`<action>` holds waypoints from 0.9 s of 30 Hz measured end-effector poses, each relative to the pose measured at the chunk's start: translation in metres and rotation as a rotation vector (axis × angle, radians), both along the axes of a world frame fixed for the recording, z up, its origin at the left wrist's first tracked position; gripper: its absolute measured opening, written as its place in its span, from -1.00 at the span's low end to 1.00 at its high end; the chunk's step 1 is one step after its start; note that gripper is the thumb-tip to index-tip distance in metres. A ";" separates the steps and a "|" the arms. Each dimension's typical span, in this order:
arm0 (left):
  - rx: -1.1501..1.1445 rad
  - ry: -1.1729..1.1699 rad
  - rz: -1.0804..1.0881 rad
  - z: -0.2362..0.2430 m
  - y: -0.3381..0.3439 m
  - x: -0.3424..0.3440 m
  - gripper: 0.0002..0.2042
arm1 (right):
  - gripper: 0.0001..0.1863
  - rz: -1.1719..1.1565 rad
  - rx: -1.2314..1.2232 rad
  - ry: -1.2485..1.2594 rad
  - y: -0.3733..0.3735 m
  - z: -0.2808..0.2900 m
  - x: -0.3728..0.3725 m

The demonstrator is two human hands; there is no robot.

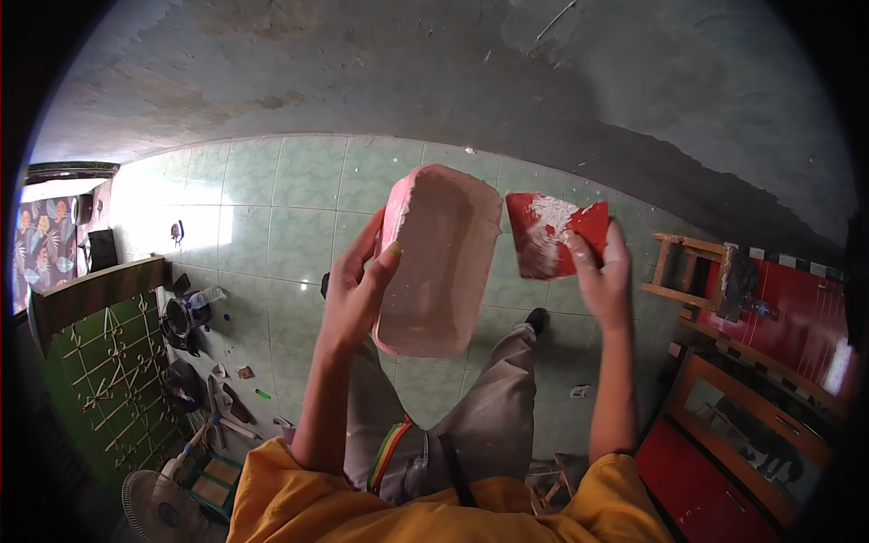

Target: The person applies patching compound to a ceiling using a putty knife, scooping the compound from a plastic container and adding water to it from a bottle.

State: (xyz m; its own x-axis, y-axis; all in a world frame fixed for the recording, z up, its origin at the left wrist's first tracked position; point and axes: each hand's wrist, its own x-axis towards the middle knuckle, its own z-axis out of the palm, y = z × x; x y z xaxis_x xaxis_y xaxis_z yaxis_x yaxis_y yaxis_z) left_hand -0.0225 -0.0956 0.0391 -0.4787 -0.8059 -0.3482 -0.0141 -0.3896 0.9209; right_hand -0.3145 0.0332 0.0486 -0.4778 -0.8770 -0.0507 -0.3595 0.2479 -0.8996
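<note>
My left hand (356, 285) grips the long side of a pink plastic tub (436, 267), which is tilted so its whitish-coated inside shows. My right hand (603, 276) holds a flat red square scraper (534, 244) smeared with white paste, thumb on its face and fingers at its edge. The scraper is just right of the tub. Both are held above my lap, over the pale green tiled floor (308, 235).
A patchy grey wall (434, 63) runs across the top. At left are a green metal grille (109, 362), a white fan (154, 507) and scattered items (190, 317). At right are a wooden stool (674, 276) and a red-and-wood cabinet (724, 443).
</note>
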 end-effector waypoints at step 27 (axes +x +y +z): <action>0.003 -0.287 -0.317 -0.083 -0.071 -0.026 -0.41 | -0.57 0.264 0.324 -1.243 0.018 -0.099 0.060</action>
